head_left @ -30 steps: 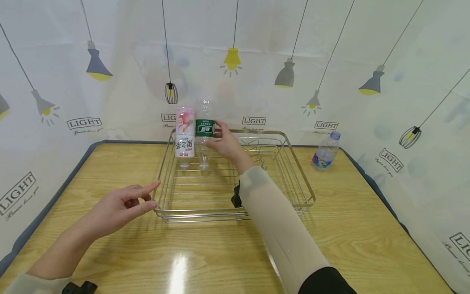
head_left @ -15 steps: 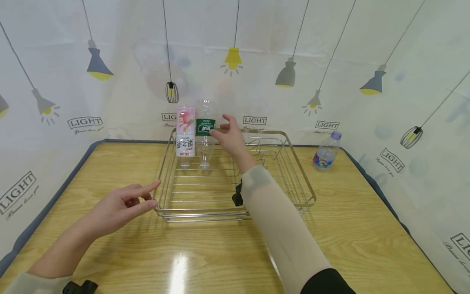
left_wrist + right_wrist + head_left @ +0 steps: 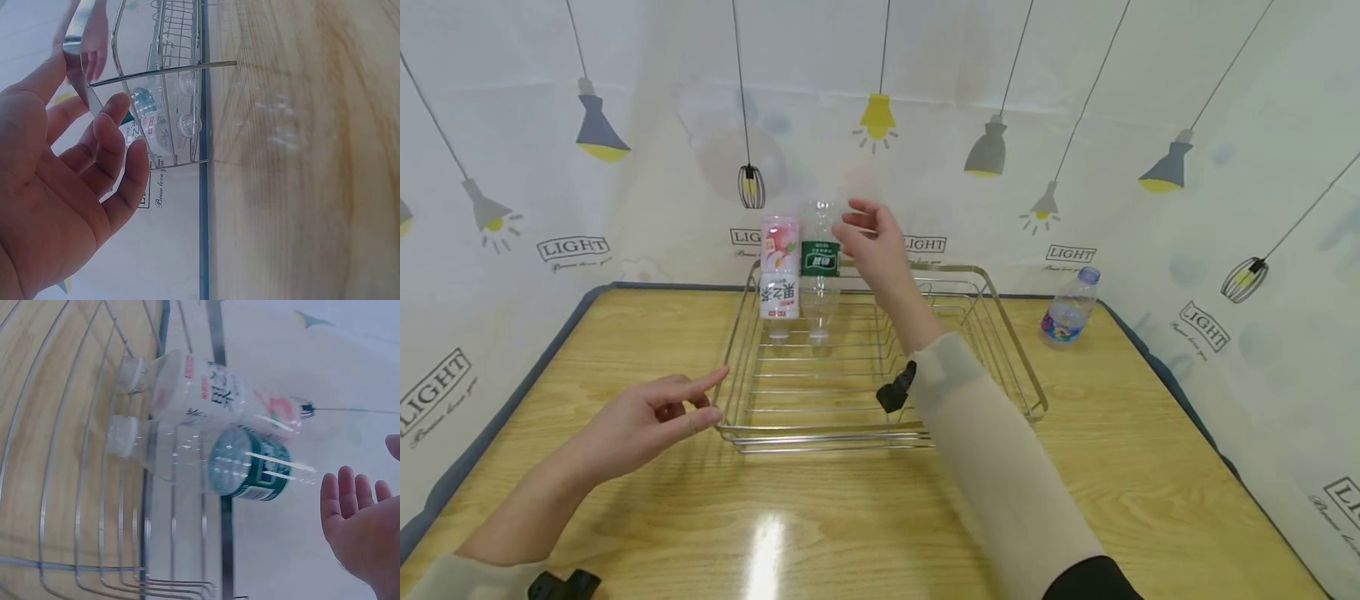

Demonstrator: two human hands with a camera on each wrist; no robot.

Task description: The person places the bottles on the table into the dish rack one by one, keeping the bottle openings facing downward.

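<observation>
A wire basket [image 3: 816, 429] of silver metal stands on the table. Inside it, at the back left, two bottles stand upside down side by side: one with a pink and white peach label [image 3: 779, 271], one clear with a green label [image 3: 820, 259]. Their white caps [image 3: 122, 435] point down in the right wrist view. My right hand [image 3: 880, 250] is raised just right of the green-label bottle, fingers loosely bent, holding nothing. At the basket's left front corner, my left hand [image 3: 640, 425] touches the rim [image 3: 73, 44] with index finger and thumb spread apart; its other fingers curl loosely.
A small clear bottle with a purple cap [image 3: 1070, 308] stands upright on the table [image 3: 700, 517], right of the basket. A wall covering [image 3: 880, 50] printed with lamps rises behind and at both sides. Wire dividers [image 3: 955, 292] occupy the basket's right part.
My right hand has let go of the green-label bottle and moved up and to the right. The bottle stays standing in the basket. My left hand has stayed at the rim.
</observation>
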